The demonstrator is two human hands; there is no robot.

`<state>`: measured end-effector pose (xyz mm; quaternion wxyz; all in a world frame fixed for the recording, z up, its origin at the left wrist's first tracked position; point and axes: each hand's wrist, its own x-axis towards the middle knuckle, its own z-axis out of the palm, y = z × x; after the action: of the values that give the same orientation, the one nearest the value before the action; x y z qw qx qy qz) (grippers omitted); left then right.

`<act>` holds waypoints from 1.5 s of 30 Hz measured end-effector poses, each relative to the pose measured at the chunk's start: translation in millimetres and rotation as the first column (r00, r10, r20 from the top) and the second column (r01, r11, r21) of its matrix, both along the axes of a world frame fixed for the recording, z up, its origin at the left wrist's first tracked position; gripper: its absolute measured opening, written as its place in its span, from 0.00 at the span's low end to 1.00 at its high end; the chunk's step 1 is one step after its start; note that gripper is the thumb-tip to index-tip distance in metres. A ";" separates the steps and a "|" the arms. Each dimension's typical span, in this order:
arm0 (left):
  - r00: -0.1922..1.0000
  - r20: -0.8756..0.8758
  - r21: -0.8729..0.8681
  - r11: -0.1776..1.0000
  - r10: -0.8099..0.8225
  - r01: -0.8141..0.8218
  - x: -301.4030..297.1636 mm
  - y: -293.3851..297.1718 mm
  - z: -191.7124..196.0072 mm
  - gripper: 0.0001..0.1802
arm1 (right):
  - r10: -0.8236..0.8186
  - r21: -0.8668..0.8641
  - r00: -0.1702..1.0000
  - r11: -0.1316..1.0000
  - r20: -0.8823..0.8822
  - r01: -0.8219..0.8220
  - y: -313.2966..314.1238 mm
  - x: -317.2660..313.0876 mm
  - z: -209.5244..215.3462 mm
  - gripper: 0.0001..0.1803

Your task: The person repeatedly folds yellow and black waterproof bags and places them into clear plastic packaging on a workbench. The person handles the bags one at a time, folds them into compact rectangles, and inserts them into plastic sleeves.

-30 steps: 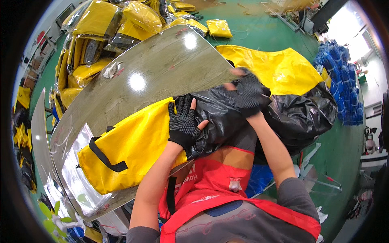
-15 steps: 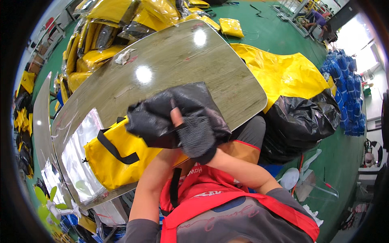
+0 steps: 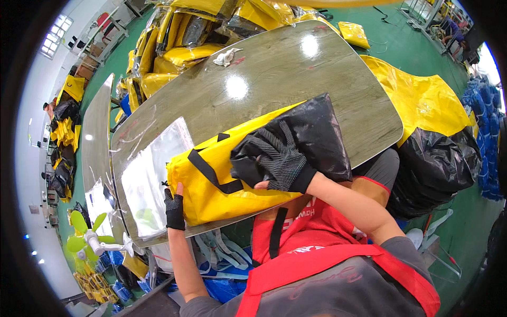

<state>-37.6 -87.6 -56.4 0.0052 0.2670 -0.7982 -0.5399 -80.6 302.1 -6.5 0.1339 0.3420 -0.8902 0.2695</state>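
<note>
A yellow and black bag point(image 3: 243, 203) lies folded across the table in front of me, its black part point(image 3: 319, 132) folded over the yellow to the right. A black strap handle point(image 3: 207, 170) shows on the yellow side. My right hand point(image 3: 282, 158), in a dotted fingerless glove, presses on the black part with fingers spread. At the bag's left end, my left hand point(image 3: 175, 207), gloved too, closes on the yellow edge, its bare thumb uppermost; its other fingers are partly hidden. Beside that edge lie clear plastic sleeves point(image 3: 145, 182).
The wood-look table point(image 3: 274, 68) carries a crumpled white scrap point(image 3: 227, 56) at its far side. Yellow bags in clear wrapping point(image 3: 185, 55) are heaped behind it. A larger yellow and black bag point(image 3: 433, 111) sits to the right. A green-bladed fan point(image 3: 87, 232) stands lower left.
The black bundle has gone from my hands' lifted hold to lying over the yellow bag. My left hand has moved left to the bag's end; my right hand now lies spread. The view has shifted left.
</note>
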 end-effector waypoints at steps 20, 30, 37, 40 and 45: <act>0.794 -0.441 0.037 0.875 -0.420 0.483 -78.7 366.3 33.9 0.45 | 0.040 -0.644 0.829 0.652 0.557 0.400 -1.3 46.6 -62.8 0.27; 0.139 -0.059 -0.945 0.100 -0.989 0.312 -114.0 354.2 59.6 0.39 | 0.070 -0.588 0.722 0.638 0.688 0.498 -5.8 59.2 -77.6 0.22; 0.100 -0.063 -0.938 0.093 -0.993 0.333 -129.8 367.0 40.0 0.32 | -0.121 0.042 0.655 0.990 0.746 0.134 42.7 92.5 -35.2 0.19; 0.102 -0.063 -0.906 0.100 -0.993 0.412 -128.4 375.3 38.0 0.31 | -0.230 0.253 0.776 0.963 0.588 0.094 78.2 98.5 49.6 0.19; -0.328 0.148 -0.828 -0.298 -0.933 0.475 -184.0 363.2 67.2 0.29 | -0.413 -0.047 0.901 0.911 -0.134 0.410 118.0 18.8 -35.5 0.36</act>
<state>-221.6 275.6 10.8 -0.0283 -0.6503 -0.7533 -0.0938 -61.7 420.1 -41.9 0.2534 0.1634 -0.9282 0.2179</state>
